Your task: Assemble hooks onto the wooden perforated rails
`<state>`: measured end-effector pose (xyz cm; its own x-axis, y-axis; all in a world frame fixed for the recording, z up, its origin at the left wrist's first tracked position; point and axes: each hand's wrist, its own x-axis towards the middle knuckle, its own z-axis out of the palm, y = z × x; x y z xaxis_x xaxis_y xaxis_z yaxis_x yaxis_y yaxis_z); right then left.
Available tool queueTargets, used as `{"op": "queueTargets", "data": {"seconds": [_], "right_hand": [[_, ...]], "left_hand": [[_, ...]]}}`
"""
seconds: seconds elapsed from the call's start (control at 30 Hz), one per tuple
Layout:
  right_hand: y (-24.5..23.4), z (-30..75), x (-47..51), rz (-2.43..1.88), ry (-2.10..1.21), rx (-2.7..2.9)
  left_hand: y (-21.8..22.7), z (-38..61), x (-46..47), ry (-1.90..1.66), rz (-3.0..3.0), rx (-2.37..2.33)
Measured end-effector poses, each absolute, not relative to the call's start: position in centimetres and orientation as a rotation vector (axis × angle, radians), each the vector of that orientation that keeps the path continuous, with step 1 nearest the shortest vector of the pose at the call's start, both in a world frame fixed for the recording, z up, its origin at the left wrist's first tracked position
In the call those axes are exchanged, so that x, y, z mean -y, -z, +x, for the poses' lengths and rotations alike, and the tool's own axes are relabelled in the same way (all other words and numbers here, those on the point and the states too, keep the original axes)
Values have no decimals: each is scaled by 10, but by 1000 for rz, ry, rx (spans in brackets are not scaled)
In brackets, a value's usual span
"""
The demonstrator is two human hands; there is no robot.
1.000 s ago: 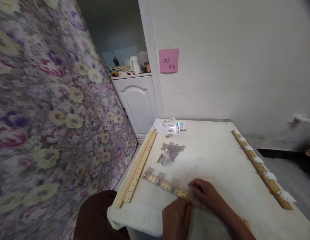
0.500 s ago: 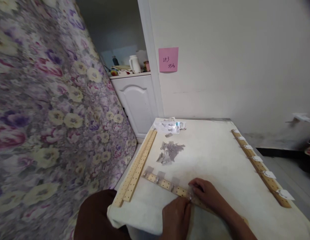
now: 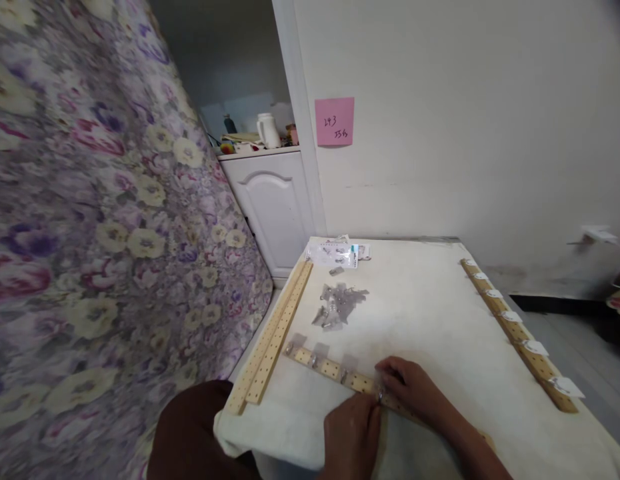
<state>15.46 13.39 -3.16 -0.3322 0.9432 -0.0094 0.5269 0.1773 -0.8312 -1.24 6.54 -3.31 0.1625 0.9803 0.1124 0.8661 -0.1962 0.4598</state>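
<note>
A narrow wooden strip (image 3: pixel 330 368) with drilled holes lies slantwise near the front of the table. Small metal fittings, each with a clear plastic tab (image 3: pixel 320 351), sit along it at intervals. My left hand (image 3: pixel 353 427) is closed at the strip's near edge, its fingertips beside one fitting (image 3: pixel 380 395). From the far side my right hand (image 3: pixel 413 387) reaches over the strip, thumb and fingers curled around that same fitting and its tab. The fingers partly hide the contact. Beyond the strip lies a pile of small clear plastic and metal pieces (image 3: pixel 337 307).
Two perforated wooden strips (image 3: pixel 275 340) lie along the left table edge. Another strip (image 3: pixel 523 343) with several white-tabbed fittings runs down the right side. Plastic packaging (image 3: pixel 335 255) and a single small piece (image 3: pixel 336 271) lie at the back. A floral curtain (image 3: pixel 115 233) hangs on the left.
The whole view has shifted very slightly. Both hands stay at the same fitting on the strip, with hardly any visible finger movement.
</note>
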Motion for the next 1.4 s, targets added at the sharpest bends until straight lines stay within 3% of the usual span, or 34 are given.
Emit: {"op": "queueTargets", "data": {"seconds": [1.4], "right_hand": [[33,148,-135,-1496,-1060,1906]], "left_hand": [[43,-14,-66,-628,2167,-1768]]}}
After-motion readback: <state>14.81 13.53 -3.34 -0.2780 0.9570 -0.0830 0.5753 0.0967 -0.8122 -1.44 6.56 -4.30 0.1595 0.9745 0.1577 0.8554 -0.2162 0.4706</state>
